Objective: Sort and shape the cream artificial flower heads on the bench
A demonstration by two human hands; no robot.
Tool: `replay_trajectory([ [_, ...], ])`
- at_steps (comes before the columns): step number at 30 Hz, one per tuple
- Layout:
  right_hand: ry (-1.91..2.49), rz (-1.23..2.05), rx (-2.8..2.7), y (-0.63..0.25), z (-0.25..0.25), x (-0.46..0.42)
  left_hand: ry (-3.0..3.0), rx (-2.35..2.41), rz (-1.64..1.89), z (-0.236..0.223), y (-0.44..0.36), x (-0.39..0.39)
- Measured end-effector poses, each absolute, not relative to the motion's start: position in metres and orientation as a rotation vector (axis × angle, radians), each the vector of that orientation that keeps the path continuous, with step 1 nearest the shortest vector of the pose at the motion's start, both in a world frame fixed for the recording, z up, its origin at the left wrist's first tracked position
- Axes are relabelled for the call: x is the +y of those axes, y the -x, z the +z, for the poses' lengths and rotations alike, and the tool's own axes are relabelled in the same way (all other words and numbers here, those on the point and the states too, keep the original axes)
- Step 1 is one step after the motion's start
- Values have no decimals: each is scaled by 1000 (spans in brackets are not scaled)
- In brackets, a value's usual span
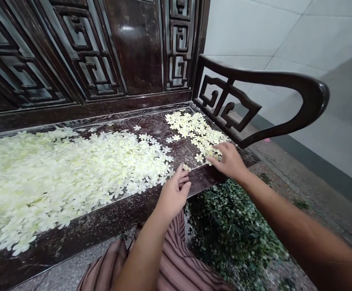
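My left hand (pixel 174 194) is at the front edge of the dark wooden bench (pixel 182 150), its fingers curled and a small pale flower (pixel 186 167) at their tips. Farther right, my right hand (pixel 229 161) reaches over the edge of a smaller patch of cream flowers (pixel 198 131). Its thumb and index finger are apart, with blossoms close to the tips; whether they touch any is hard to make out. A broad, thick pile of white flowers (pixel 88 165) covers the seat to the left.
A curved wooden armrest (pixel 273 76) rises at the bench's right end, and a carved backrest (pixel 136 44) runs behind. Below my right arm is a heap of green leafy sprigs (pixel 233 226). My striped trousers (pixel 179 254) show beneath the bench edge. A tiled wall (pixel 300 36) stands at right.
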State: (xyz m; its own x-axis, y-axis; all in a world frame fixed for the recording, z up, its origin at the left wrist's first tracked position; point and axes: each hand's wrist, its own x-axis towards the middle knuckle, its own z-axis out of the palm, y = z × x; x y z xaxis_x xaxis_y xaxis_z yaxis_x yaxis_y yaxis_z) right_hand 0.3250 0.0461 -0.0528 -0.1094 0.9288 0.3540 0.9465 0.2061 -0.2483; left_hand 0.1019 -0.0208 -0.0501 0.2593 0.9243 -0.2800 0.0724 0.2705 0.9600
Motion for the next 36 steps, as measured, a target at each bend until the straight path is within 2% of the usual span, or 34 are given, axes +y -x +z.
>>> replay_trajectory([
  [6,1822,-49,-2125,-318,-69,31,-1186,1175,763,-52,-103,-20],
  [11,1895,86,-1933,-323,-59,50,-1228,1215,754,-48,-102,-22],
  [18,2028,77,-1611,-331,-34,61,-1009,1183,827,-45,-103,-19],
  [20,1934,227,-1603,-310,-29,47,-762,1133,879,-40,-104,-17],
  [23,1621,665,-1881,-258,-29,13,-359,992,987,-30,-102,-16],
  [26,1189,572,-2198,-208,-32,-13,-72,901,1091,-27,-97,-16],
  [33,1402,590,-1826,-154,-11,5,7,800,1265,-27,-88,-13],
  [36,1499,594,-1855,-130,-5,16,-43,771,1370,-24,-83,-12],
])
